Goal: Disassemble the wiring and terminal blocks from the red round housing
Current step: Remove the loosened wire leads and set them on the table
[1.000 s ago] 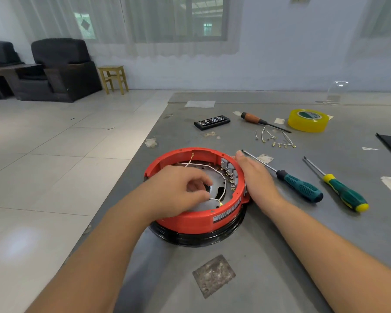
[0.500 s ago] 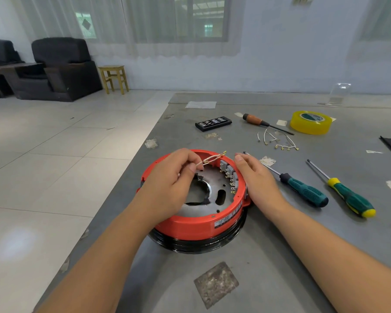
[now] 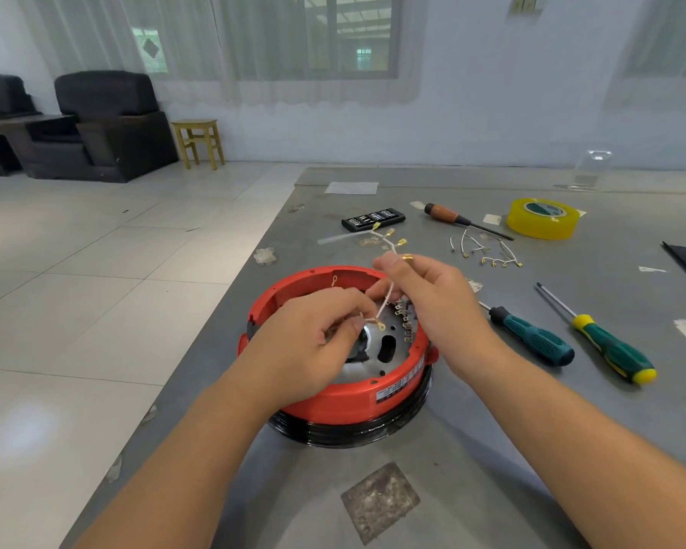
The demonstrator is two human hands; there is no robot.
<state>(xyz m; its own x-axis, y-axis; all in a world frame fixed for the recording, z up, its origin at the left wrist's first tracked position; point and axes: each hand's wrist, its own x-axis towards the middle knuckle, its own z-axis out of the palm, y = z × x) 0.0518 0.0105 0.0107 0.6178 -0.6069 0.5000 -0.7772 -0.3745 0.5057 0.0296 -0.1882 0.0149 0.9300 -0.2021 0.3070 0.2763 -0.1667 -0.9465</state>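
The red round housing sits on a black ring base near the table's left edge. Above it both hands hold a bundle of thin white wires with brass terminals. My left hand pinches the lower end with a ring terminal. My right hand grips the upper part, and several brass spade terminals fan out above its fingers. A row of terminal blocks stands inside the housing on the right, partly hidden by my right hand.
Two green-handled screwdrivers lie right of the housing. Farther back are loose wires, a brown-handled screwdriver, a black bit case and yellow tape. The table's left edge drops to tiled floor.
My left hand has lifted the wire bundle out of the housing. My right hand has left the housing rim and taken hold of the bundle's upper part.
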